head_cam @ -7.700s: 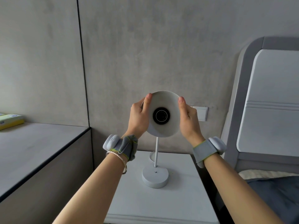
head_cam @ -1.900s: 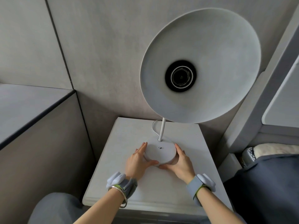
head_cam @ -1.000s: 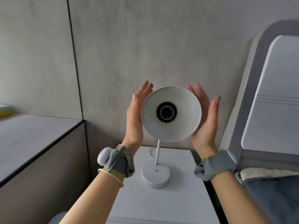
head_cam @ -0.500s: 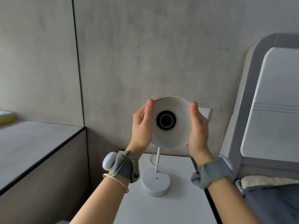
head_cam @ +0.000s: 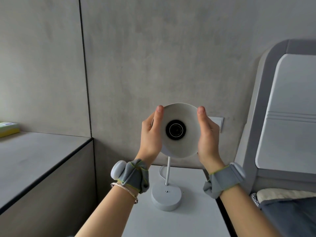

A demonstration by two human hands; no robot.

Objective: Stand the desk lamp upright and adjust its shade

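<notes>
A white desk lamp stands upright on a white bedside table point(head_cam: 193, 224). Its round base point(head_cam: 166, 198) rests flat and a thin stem point(head_cam: 168, 170) rises from it. The white shade point(head_cam: 181, 144) faces me, with the dark empty bulb socket point(head_cam: 175, 130) at its middle. My left hand point(head_cam: 151, 134) grips the shade's left rim, thumb on the front edge. On the right rim my right hand point(head_cam: 207, 134) holds it the same way. The backs of the fingers are hidden behind the shade.
A grey concrete wall is close behind the lamp, with a white wall switch point(head_cam: 219, 123) beside my right hand. A grey ledge point(head_cam: 34, 159) with a yellow-green box point(head_cam: 7, 128) lies left. A padded headboard point(head_cam: 282, 117) and bedding point(head_cam: 289, 212) are on the right.
One second ago both hands were open beside the shade; they then closed on its rims and hold it. The view has shifted a little; the lamp base stays put.
</notes>
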